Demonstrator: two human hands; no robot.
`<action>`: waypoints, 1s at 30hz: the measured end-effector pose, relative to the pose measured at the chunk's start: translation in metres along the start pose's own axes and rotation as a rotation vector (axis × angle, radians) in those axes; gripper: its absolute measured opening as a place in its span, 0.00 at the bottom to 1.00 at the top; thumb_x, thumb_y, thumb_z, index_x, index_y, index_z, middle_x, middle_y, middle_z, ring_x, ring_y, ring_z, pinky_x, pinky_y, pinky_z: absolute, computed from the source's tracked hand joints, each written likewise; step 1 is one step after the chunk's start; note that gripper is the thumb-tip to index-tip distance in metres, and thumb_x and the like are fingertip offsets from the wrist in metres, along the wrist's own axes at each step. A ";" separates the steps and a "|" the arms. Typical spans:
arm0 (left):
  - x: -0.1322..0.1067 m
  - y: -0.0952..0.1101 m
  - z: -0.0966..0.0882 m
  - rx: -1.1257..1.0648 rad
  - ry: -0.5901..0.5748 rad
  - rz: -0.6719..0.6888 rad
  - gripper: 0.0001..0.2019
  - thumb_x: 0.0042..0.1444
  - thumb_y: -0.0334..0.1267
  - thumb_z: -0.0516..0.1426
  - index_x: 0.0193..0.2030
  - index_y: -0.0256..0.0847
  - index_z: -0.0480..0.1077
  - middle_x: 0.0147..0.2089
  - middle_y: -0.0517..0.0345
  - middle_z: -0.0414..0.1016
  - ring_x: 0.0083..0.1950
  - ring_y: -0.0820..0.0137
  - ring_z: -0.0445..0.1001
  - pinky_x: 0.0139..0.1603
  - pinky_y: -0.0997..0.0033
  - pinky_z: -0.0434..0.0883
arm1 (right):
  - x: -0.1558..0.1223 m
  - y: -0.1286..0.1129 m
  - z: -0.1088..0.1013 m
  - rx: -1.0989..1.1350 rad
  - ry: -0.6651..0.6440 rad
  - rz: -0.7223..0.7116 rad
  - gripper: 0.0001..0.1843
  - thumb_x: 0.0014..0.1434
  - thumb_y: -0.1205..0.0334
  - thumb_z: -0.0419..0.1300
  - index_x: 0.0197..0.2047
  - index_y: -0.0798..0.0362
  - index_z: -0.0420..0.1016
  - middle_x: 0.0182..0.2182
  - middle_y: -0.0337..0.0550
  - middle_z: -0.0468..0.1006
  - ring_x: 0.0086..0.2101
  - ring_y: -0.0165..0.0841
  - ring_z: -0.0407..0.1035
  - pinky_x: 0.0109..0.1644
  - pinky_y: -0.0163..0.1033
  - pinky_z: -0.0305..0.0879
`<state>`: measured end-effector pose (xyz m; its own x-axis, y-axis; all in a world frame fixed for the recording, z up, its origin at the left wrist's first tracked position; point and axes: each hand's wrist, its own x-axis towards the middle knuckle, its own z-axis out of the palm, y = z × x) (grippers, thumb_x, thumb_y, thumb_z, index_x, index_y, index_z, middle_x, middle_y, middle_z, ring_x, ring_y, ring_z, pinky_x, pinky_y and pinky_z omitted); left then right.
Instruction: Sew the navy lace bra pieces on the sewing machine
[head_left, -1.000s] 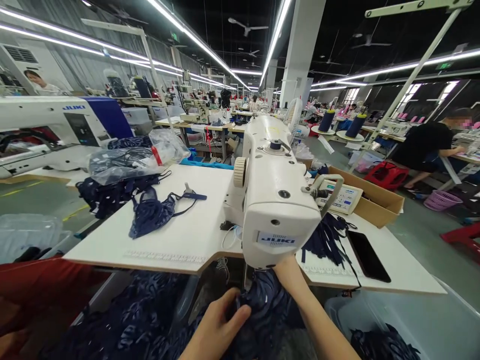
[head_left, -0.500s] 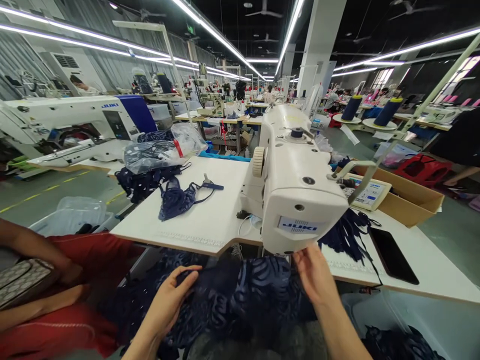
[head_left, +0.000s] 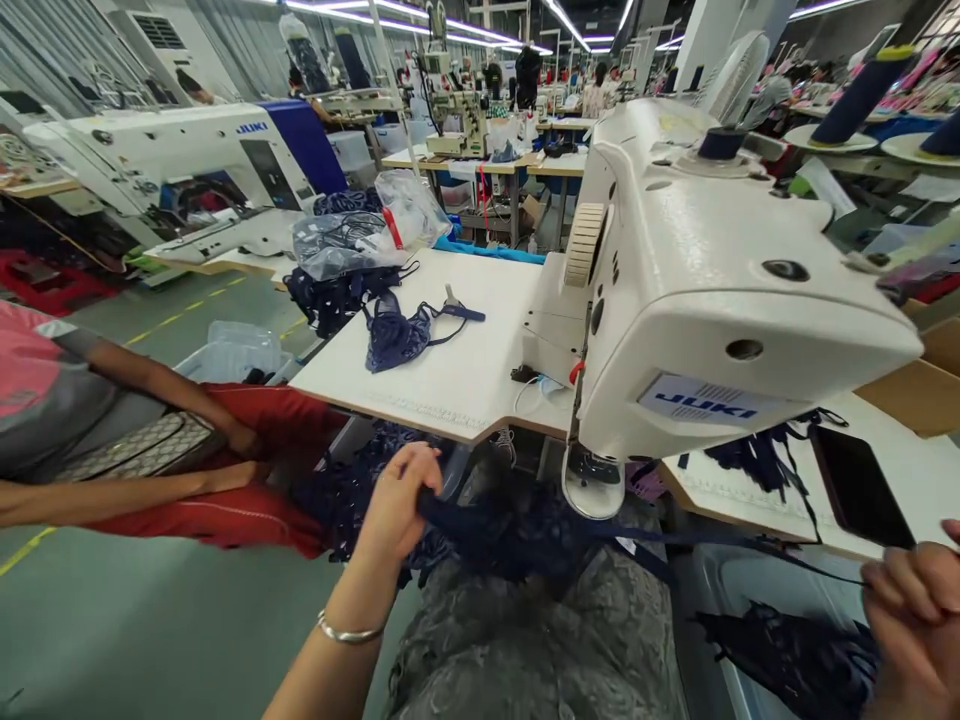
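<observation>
My left hand [head_left: 405, 490] grasps the garment [head_left: 517, 535] by its edge; my right hand [head_left: 911, 605] is closed on a strap [head_left: 686, 538] running from it. The garment is between my hands, above my lap [head_left: 532, 650]. Beyond is the machine [head_left: 750, 310]; past my left hand, a bra [head_left: 396, 337] lies on the table [head_left: 465, 390]; near my right, the phone [head_left: 861, 485].

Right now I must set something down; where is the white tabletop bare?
Left, the tabletop between the navy bra and sewing machine; right, a smaller patch between phone and cardboard box. Crowded: dark straps beside the phone, plastic bags at the far-left edge.
</observation>
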<state>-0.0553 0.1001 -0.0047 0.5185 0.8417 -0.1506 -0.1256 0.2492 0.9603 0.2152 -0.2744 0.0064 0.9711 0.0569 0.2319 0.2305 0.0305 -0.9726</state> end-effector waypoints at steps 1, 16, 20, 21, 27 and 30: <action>-0.007 0.002 0.012 0.052 -0.059 -0.010 0.18 0.47 0.49 0.67 0.32 0.37 0.70 0.18 0.68 0.64 0.22 0.79 0.61 0.28 0.79 0.64 | -0.009 -0.002 0.013 0.012 -0.019 0.046 0.13 0.59 0.42 0.60 0.31 0.40 0.72 0.11 0.32 0.46 0.12 0.27 0.41 0.15 0.43 0.34; -0.059 0.004 0.096 0.682 -0.677 0.220 0.06 0.61 0.35 0.54 0.38 0.39 0.72 0.33 0.60 0.74 0.34 0.73 0.70 0.34 0.76 0.64 | -0.098 -0.035 0.137 -0.394 -0.847 -0.163 0.08 0.65 0.53 0.55 0.43 0.43 0.73 0.36 0.37 0.81 0.32 0.36 0.77 0.33 0.35 0.71; -0.058 -0.004 0.097 0.749 -0.640 0.353 0.03 0.58 0.30 0.54 0.35 0.39 0.69 0.30 0.62 0.72 0.31 0.75 0.68 0.32 0.78 0.62 | -0.104 -0.031 0.136 -0.348 -0.793 -0.257 0.08 0.66 0.56 0.55 0.42 0.45 0.75 0.37 0.39 0.81 0.35 0.37 0.77 0.40 0.37 0.72; -0.059 -0.007 0.097 0.775 -0.629 0.403 0.04 0.58 0.29 0.54 0.35 0.39 0.69 0.30 0.62 0.71 0.31 0.75 0.68 0.32 0.78 0.62 | -0.107 -0.031 0.136 -0.319 -0.803 -0.258 0.08 0.67 0.57 0.55 0.42 0.45 0.75 0.38 0.39 0.81 0.36 0.36 0.76 0.41 0.37 0.72; -0.061 -0.012 0.089 0.891 -0.726 0.629 0.10 0.66 0.31 0.48 0.43 0.40 0.71 0.36 0.57 0.70 0.35 0.73 0.71 0.35 0.78 0.66 | -0.112 -0.027 0.131 -0.138 -0.914 0.145 0.12 0.69 0.52 0.51 0.46 0.47 0.70 0.26 0.36 0.78 0.24 0.31 0.71 0.28 0.33 0.66; -0.060 -0.008 0.088 0.915 -0.811 0.671 0.12 0.68 0.32 0.45 0.47 0.40 0.70 0.39 0.55 0.71 0.35 0.74 0.71 0.36 0.78 0.67 | -0.109 -0.025 0.130 -0.059 -0.979 0.345 0.17 0.69 0.47 0.49 0.50 0.50 0.66 0.27 0.37 0.78 0.19 0.29 0.66 0.22 0.33 0.62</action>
<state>-0.0112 0.0052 0.0171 0.9593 0.0872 0.2688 -0.1145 -0.7495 0.6520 0.0958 -0.1520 0.0077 0.5157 0.8391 -0.1732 -0.0220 -0.1891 -0.9817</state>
